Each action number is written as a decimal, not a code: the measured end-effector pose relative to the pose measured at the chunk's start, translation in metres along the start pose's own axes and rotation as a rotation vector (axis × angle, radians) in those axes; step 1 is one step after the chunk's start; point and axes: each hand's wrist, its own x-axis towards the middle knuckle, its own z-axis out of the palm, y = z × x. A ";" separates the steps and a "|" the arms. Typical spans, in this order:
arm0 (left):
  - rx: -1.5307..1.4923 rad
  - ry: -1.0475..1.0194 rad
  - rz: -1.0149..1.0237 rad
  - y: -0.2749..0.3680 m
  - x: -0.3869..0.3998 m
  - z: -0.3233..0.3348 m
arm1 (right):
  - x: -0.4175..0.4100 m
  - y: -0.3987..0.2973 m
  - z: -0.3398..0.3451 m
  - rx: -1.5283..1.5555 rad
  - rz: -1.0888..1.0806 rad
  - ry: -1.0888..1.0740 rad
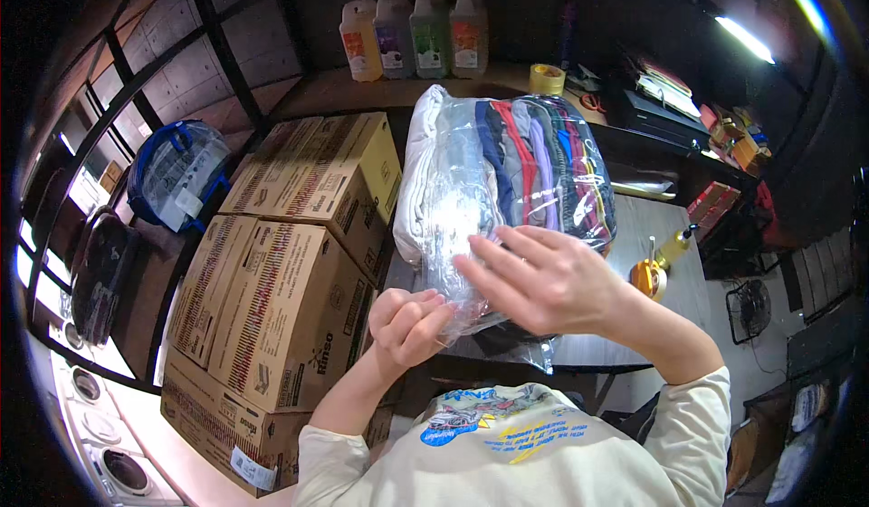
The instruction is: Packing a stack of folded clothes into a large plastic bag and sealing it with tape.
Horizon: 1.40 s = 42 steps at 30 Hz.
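Note:
Before me, folded clothes (526, 161) in many colours lie stacked on their side inside a clear plastic bag (455, 215). White folded cloth (415, 181) forms the left end of the bundle. My left hand (409, 325) pinches the gathered plastic at the near left corner. Over the near side of the bag, my right hand (553, 279) is spread with its fingertips on or just above the shiny plastic; contact is hard to tell. A loose corner of plastic hangs below my right wrist, at the table's near edge.
Stacked Rinso cardboard boxes (271, 303) stand close on the left. On the grey table (669, 228), a tape dispenser (648, 279) and a spray bottle (672, 247) sit at right. Behind are tape rolls (546, 79), red-handled scissors (593, 103) and several liquid jugs (414, 35).

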 end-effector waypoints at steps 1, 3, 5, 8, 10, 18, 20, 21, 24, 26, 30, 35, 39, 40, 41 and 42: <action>0.004 -0.028 -0.029 0.002 0.000 0.002 | 0.001 -0.001 -0.001 0.005 0.006 -0.001; -0.083 0.045 -0.091 0.007 0.003 0.005 | 0.003 0.000 -0.003 -0.054 -0.056 -0.154; -0.177 0.051 -0.137 0.012 0.009 0.002 | 0.003 0.004 -0.006 -0.108 -0.022 -0.061; -0.575 -0.443 -0.280 0.013 0.022 -0.011 | 0.002 0.007 -0.013 -0.140 -0.096 -0.074; -0.539 -0.395 -0.267 0.005 0.034 -0.015 | 0.000 0.008 -0.016 -0.187 -0.146 -0.135; -0.130 -0.543 0.005 -0.043 0.074 0.006 | 0.005 -0.006 -0.018 -0.249 -0.175 -0.115; -0.077 -0.443 0.138 -0.041 0.070 0.010 | 0.007 -0.008 -0.025 -0.215 -0.128 -0.236; -0.018 -0.376 0.243 -0.039 0.067 0.011 | 0.008 -0.006 -0.030 -0.216 -0.100 -0.199; 0.056 -0.314 0.344 -0.038 0.059 0.016 | 0.004 0.023 -0.049 0.588 0.146 -0.472; 0.107 -0.268 0.427 -0.041 0.057 0.019 | 0.004 0.059 -0.045 0.983 0.160 -0.417; 0.120 -0.222 0.531 -0.047 0.056 0.021 | 0.000 0.075 0.012 0.832 0.182 -0.237; 0.067 -0.215 0.440 -0.045 0.053 0.024 | -0.023 0.039 0.059 0.528 0.196 -0.030; -0.036 -0.212 0.269 -0.039 0.061 0.024 | -0.028 0.025 0.066 0.139 0.147 0.104; -0.035 -0.305 0.190 -0.037 0.066 0.019 | -0.027 0.025 0.067 0.124 0.128 0.133; -0.030 -0.329 0.185 -0.036 0.071 0.015 | -0.025 0.025 0.068 0.080 0.100 0.145; -0.022 -0.461 0.147 -0.034 0.075 0.010 | -0.026 0.026 0.068 0.040 0.078 0.144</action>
